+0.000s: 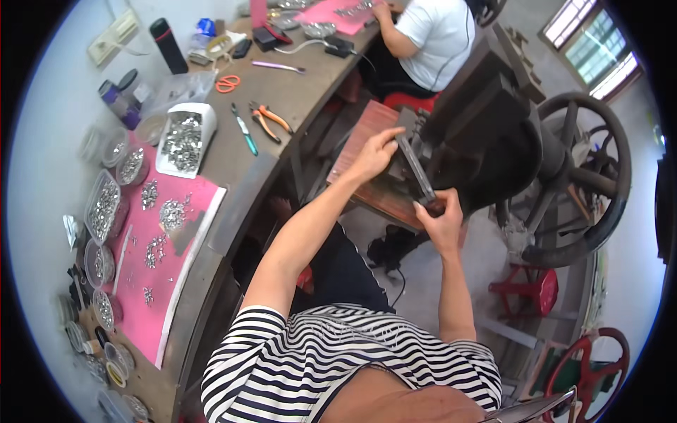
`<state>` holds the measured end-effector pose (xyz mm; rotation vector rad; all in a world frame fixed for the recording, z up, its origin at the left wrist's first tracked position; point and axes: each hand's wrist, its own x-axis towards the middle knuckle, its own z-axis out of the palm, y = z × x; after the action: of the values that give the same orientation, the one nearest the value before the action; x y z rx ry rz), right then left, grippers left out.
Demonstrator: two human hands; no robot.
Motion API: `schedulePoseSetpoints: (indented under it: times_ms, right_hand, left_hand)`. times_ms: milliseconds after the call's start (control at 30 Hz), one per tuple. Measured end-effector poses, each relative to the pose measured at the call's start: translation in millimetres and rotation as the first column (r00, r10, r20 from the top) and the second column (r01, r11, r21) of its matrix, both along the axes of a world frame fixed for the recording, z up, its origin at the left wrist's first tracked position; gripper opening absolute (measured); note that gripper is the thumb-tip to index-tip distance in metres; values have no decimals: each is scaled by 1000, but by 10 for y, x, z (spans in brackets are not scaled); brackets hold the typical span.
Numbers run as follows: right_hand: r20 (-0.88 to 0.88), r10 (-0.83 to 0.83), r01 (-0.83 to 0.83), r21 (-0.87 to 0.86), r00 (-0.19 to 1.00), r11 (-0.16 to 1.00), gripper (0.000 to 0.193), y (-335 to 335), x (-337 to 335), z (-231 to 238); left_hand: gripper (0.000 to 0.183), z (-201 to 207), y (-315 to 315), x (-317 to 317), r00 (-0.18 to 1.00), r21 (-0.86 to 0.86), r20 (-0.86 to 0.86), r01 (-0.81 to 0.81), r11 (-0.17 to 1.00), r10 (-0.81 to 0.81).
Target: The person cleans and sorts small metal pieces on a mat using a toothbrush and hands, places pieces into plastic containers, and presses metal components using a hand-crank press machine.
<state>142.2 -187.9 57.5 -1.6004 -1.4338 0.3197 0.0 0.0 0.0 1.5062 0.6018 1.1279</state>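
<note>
In front of a dark hand press [486, 120], both hands are on a long, narrow dark metal bar [416, 168]. My left hand [377, 154] pinches its far end, fingers closed and thumb close by. The near end sits in the closed fingers of my right hand [443, 217]. The bar slants from far left to near right, over a small reddish-brown wooden table [363, 137] at the press's foot. What lies under the bar is hidden.
A large black handwheel [613, 141] stands right of the press. On the left workbench [289, 95] lie orange-handled pliers [270, 121], a white tray [209, 134] of small metal pieces and a pink mat [144, 321]. A co-worker [441, 35] sits beyond; a red stool [539, 290] stands at right.
</note>
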Motion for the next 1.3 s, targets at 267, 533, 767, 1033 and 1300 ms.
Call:
schedulePoseSetpoints:
  times_ms: [267, 533, 767, 1033, 1300]
  right_hand:
    - [136, 5, -14, 67, 991, 998, 51, 242, -15, -109]
    - [354, 87, -124, 83, 931, 989, 39, 5, 49, 273]
    - [23, -715, 297, 900, 699, 319, 39, -1119, 1205, 1364]
    - [-142, -551, 557, 398, 823, 729, 16, -1101, 1443, 1233]
    - [-16, -451, 450, 73, 893, 890, 28, -899, 2046, 2763]
  left_hand:
    - [42, 195, -39, 351, 975, 80, -216, -42, 996, 59]
    - [94, 106, -550, -45, 914, 168, -384, 210, 963, -132]
    - [119, 286, -699, -48, 897, 362, -443, 171, 916, 8]
    - [115, 184, -713, -58, 899, 401, -428, 97, 911, 93]
    - [111, 305, -423, 62, 831, 391, -556, 261, 883, 1]
